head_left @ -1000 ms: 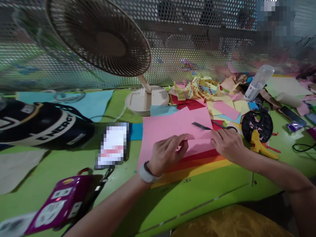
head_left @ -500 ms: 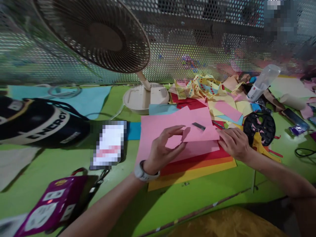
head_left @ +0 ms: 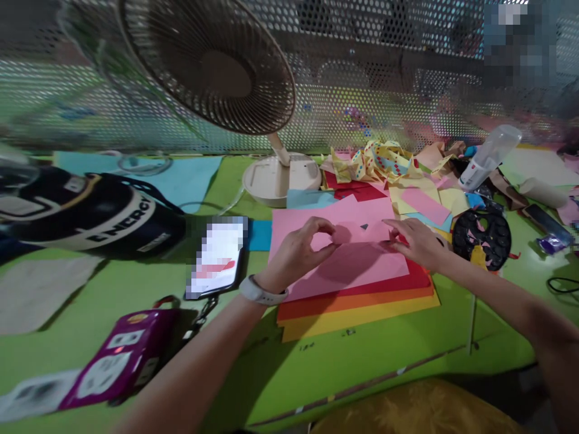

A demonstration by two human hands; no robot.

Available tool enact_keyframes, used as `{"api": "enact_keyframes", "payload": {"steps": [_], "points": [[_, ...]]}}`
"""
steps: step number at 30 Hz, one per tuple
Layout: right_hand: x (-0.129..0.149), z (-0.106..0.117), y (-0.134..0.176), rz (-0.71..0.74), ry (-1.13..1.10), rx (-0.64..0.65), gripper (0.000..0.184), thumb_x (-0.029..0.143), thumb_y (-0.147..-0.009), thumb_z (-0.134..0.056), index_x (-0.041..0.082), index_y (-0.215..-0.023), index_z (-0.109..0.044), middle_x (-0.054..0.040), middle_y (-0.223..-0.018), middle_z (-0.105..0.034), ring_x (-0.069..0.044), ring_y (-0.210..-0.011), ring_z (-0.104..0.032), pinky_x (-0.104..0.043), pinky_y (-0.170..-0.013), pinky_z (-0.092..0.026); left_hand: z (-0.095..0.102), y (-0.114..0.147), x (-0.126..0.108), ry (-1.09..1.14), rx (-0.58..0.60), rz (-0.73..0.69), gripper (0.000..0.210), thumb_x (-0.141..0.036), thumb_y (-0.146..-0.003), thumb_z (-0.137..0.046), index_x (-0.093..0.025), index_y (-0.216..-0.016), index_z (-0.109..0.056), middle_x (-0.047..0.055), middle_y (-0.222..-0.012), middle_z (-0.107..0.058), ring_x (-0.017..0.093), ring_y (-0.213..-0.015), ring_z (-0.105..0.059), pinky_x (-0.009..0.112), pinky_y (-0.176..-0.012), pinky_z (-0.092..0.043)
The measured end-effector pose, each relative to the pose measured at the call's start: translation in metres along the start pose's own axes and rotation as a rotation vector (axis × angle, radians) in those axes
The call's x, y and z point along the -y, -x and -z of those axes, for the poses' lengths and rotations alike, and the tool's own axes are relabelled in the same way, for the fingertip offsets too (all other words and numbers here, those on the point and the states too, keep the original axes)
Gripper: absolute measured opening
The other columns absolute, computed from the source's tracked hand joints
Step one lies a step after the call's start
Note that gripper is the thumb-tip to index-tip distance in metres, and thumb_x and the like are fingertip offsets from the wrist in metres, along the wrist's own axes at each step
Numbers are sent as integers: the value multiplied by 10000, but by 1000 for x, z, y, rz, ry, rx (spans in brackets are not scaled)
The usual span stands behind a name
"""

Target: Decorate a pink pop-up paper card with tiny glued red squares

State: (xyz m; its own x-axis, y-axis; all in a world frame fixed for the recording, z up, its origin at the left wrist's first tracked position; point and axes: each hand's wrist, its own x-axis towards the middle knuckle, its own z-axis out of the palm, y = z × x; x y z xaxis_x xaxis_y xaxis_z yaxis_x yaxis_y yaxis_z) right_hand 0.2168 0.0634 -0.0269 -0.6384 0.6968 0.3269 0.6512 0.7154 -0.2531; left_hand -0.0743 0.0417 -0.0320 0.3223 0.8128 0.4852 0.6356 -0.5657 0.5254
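Observation:
My left hand [head_left: 304,248] has its thumb and fingers pinched on the left end of a small pink paper piece [head_left: 350,233]. Opposite it, my right hand [head_left: 414,240] grips the right end between thumb and fingers. Under the held piece lie larger pink sheets [head_left: 362,274], on top of red, orange and yellow sheets [head_left: 362,316] that show along the front. A small dark grey shape [head_left: 364,227] shows at the piece; I cannot make out what it is. Some dark object [head_left: 439,241] is partly hidden behind my right hand.
A fan [head_left: 283,178] stands behind the sheets. To the left are a phone [head_left: 219,256], a black "ENERGY" bag [head_left: 122,220] and a purple pouch [head_left: 124,355]. Paper scraps [head_left: 423,202], a black palette [head_left: 495,235], a yellow glue gun [head_left: 478,258] and a clear bottle [head_left: 491,157] lie rightward.
The view has shifted left, so things appear further right. The held pink paper looks bent or turned, and the dark grey strip now shows only as a small triangle. My right hand has tilted.

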Motion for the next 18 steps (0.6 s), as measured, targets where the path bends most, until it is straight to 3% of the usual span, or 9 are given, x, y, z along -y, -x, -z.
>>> {"api": "enact_keyframes", "payload": {"steps": [6,13,18], "points": [[-3,4,-26,-170,-440,149,630,83,-751,-589,213,-1361,-502,-26,-972,-716,-171,-875,-641,-303,-810,-466,4,-4,13,29,58,3,83,-275,-878,-567,-221,-934,-539,44,-918,-692,193,-826,-677,320,-742,-554],[-14,-10,-47,-102,-265,75,485,125,-783,-577,168,-1266,-600,-113,-1206,-686,-241,-1108,-610,-404,-969,-430,0,-6,25,-109,0,-14,32,-246,-880,-562,-219,-877,-578,71,-953,-704,255,-974,-673,406,-869,-537],[-13,-9,-50,-149,-287,45,319,231,-830,-608,168,-1139,-654,-118,-1200,-690,-246,-1101,-614,-396,-952,-447,-2,-4,24,-89,-73,-11,58,-268,-895,-559,-221,-913,-586,81,-1008,-715,260,-1013,-680,401,-880,-541]]}}
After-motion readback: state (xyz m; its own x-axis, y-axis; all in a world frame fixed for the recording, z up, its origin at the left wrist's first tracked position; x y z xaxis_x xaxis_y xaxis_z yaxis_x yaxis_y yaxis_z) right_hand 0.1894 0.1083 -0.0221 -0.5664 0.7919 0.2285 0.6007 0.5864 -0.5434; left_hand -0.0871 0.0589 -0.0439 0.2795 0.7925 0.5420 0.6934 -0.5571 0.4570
